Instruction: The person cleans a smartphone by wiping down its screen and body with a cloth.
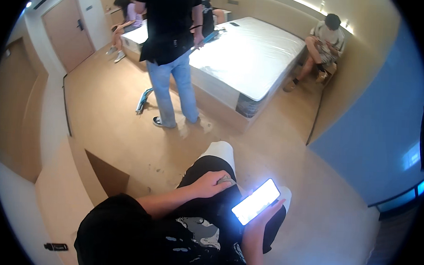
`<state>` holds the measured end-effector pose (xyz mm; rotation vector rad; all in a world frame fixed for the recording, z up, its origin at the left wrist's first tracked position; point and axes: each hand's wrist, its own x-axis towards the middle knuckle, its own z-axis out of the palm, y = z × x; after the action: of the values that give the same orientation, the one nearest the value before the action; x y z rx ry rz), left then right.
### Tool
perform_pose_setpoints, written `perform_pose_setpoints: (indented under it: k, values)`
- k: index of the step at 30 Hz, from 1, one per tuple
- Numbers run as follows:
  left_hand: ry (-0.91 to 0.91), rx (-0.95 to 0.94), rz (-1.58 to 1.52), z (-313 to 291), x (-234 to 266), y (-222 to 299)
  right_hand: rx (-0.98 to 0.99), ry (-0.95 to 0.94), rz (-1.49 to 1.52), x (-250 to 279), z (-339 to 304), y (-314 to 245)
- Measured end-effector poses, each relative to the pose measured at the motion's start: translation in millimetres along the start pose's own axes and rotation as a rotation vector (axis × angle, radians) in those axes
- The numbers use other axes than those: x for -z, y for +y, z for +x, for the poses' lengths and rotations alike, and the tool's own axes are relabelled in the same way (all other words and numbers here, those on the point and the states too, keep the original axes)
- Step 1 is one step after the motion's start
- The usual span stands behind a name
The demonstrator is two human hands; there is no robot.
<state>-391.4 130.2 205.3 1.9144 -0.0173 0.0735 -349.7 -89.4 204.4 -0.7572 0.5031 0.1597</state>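
My right hand [264, 219] holds a smartphone [256, 201] from beneath and along its right side, over my lap. The phone's screen glows white, too bright to read. On my dark-clothed thigh rests my left hand [209, 184], its fingers curled. A small greyish thing [226, 180] shows at those fingers; its kind I cannot make out. Left hand and phone are apart.
Ahead stands a person [171, 40] beside a bed with a plastic-covered mattress [253, 54]. A blue-and-black tool [144, 101] touches the floor behind them. Another person [328, 43] sits at right. A wooden cabinet [63, 187] is at my left.
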Motion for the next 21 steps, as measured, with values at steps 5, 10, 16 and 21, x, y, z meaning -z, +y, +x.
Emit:
perform_pose_setpoints:
  k: [5,10,16,21]
  values:
    - [-0.088,-0.023,0.091,-5.7,2.4,3.3,-0.113,-0.073,0.078,18.2,6.5,0.8]
    - [-0.094,-0.049,0.091,-6.3,-5.8,1.8,-0.117,0.025,-0.103,4.2,-8.7,9.0]
    - [-0.097,-0.105,0.054,-1.9,-12.4,-7.3,-0.305,-0.151,-0.284,49.9,-16.1,22.1]
    - [-0.091,-0.123,0.038,-6.8,-7.5,-11.3,-0.353,-0.087,-0.271,45.8,-21.7,25.2]
